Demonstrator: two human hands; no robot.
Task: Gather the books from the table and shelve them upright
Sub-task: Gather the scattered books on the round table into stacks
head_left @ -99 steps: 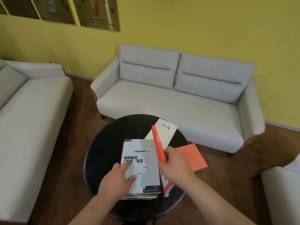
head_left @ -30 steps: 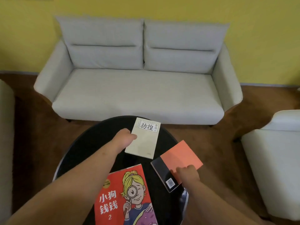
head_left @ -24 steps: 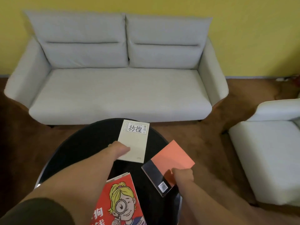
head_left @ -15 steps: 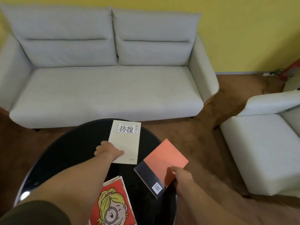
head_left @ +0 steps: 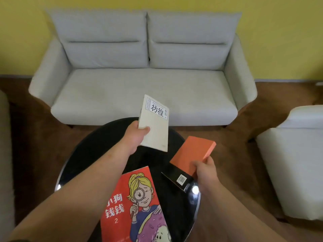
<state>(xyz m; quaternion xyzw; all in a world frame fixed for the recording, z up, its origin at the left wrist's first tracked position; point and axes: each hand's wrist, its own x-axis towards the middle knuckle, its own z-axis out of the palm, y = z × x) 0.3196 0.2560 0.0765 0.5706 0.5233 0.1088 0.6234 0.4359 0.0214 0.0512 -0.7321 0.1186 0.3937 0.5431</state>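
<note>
1. Head view, hands: the left hand (head_left: 135, 137) grips the cream book (head_left: 154, 124) at its near left corner, thumb on the cover and fingers hidden beneath; the right hand (head_left: 205, 170) pinches the orange book (head_left: 192, 154) at its right edge, thumb on top.
2. Head view, change noted: half a second earlier both books lay flat on the round black table (head_left: 87, 154) with the hands only at their edges; the cream book is now lifted clear and tilted, its far end showing against the grey sofa (head_left: 145, 88); the orange book's far end has come up so that its thick page edge shows; whether its black barcode end touches the table rim cannot be told.
3. Head view, remaining item: a red picture book (head_left: 132, 203) lies flat at the near side of the table, under the left forearm, touched by neither hand; whether more books lie beneath it cannot be seen.
4. Head view, surroundings: a pale armchair (head_left: 293, 154) stands to the right; no shelf is in view.
5. Assessment: gathering appears well advanced, two loose books now in hand; in my judgement they belong next on the red book, so that all go together; shelving upright is not yet begun; the one-corner hold on the cream book looks liable to slip if swung quickly.
</note>
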